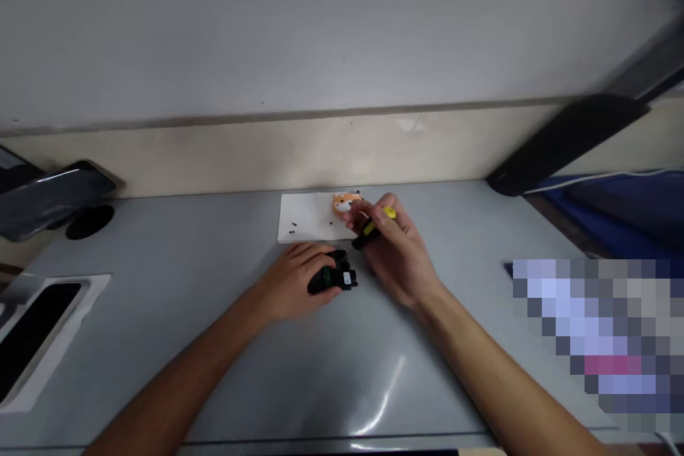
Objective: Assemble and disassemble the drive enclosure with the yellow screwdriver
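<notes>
My left hand (296,281) is closed around a small black device (334,279) with a green patch and a white label on it, pressed near the grey tabletop. My right hand (400,256) grips a yellow and black screwdriver (371,228) at a slant. Its tip points down to the left, at the upper edge of the device; whether it touches a screw is too small to tell. Behind the hands lies a white sheet of paper (307,210) with several tiny black screws (292,228). An orange and white animal-faced object (343,204) sits on the paper's right part, partly hidden by my right fingers.
At the left stands a dark screen-like object (58,192) on a round base (90,222). A black flat device (40,328) rests on white paper nearer me. A black cylindrical object (566,146) leans at the back right; a blurred-out patch (603,342) covers the right side.
</notes>
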`<act>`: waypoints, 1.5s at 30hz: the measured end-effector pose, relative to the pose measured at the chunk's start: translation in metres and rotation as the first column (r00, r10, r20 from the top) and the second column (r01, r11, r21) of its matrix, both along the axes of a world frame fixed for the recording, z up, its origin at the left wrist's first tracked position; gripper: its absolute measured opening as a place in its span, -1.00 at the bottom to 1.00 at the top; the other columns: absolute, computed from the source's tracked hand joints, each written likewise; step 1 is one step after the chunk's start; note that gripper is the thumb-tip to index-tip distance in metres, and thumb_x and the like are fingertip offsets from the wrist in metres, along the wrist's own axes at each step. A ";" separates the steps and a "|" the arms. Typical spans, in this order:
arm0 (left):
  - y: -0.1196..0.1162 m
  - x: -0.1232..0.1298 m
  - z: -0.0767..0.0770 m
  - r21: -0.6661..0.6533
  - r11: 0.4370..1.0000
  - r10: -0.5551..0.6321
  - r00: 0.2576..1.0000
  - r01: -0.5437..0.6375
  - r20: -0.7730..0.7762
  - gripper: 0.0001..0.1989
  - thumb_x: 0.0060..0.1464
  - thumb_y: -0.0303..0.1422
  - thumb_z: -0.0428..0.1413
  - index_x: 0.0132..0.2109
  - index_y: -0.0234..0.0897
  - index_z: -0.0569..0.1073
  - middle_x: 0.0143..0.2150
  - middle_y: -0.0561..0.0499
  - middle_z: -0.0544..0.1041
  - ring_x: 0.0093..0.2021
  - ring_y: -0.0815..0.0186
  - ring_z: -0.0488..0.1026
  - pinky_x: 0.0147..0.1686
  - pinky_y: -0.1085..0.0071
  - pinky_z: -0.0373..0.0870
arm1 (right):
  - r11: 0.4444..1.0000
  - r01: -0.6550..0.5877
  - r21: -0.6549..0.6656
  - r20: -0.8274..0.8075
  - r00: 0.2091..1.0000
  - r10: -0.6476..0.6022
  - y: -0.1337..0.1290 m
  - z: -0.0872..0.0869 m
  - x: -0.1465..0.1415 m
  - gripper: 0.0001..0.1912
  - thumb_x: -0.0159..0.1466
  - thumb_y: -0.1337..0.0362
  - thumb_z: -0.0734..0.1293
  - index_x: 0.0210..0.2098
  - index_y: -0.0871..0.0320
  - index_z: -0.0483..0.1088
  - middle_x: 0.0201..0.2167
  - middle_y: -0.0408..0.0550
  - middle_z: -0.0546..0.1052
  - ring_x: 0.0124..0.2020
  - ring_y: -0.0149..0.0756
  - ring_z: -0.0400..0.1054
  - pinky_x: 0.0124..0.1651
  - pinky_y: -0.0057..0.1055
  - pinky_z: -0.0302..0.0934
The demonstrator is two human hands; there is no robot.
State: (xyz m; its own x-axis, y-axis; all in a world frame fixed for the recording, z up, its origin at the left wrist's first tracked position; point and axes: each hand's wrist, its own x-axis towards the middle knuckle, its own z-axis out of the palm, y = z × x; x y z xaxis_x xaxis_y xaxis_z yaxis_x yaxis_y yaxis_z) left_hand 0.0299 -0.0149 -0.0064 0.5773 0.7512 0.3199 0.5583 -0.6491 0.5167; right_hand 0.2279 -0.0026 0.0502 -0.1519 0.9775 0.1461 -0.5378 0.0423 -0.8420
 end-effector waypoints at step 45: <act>-0.001 0.000 0.001 0.009 1.000 -0.001 0.998 0.002 -0.056 -0.78 0.20 -0.27 0.25 -0.01 -0.12 0.50 0.20 0.00 0.52 0.23 0.13 0.43 0.27 0.09 0.33 | 0.977 -0.203 0.066 0.192 0.963 0.187 -0.004 0.002 0.013 -0.73 0.36 0.06 0.40 -0.31 0.01 0.26 -0.36 -0.16 0.42 -0.34 -0.31 0.31 -0.14 -0.27 0.26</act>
